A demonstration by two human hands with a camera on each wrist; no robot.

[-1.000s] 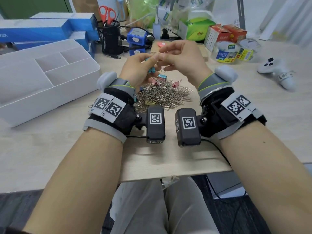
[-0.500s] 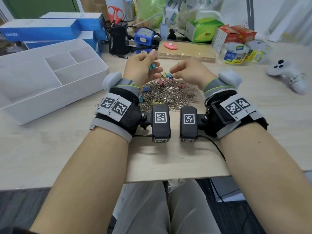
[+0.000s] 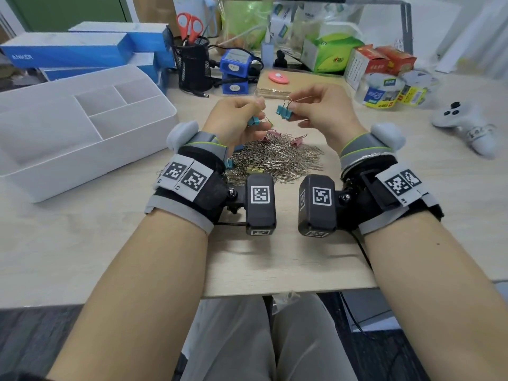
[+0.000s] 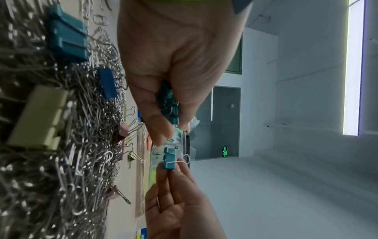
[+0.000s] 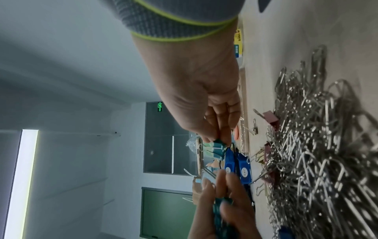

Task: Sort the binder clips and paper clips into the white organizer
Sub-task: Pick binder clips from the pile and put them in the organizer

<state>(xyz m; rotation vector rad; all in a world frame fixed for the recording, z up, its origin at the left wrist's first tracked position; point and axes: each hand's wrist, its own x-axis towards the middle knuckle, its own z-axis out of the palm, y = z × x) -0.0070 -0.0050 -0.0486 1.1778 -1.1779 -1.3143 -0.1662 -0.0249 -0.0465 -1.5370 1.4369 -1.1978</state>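
Centre of the head view: we see the right hand (image 3: 323,111) pinching a teal binder clip (image 3: 284,112) between thumb and fingertips, its wire handles pointing up. To its left, the left hand (image 3: 235,121) is curled round a bunch of teal binder clips (image 3: 253,121); the left wrist view shows several of them packed between thumb and fingers. The two hands are near each other but apart, both raised above the desk (image 3: 110,243).

Directly below them lies the heap of silver paper clips (image 3: 275,160), with pink binder clips (image 3: 298,141) at its upper edge and an olive binder clip (image 3: 254,169) at its lower left.

At the left of the frame stands the white organizer (image 3: 82,149), well apart from the heap; we see nothing in its compartments.

Upper frame: a black mesh pen cup (image 3: 192,64) holding red scissors (image 3: 189,24), and blue boxes (image 3: 68,50). At the right edge lies a white controller (image 3: 464,125).
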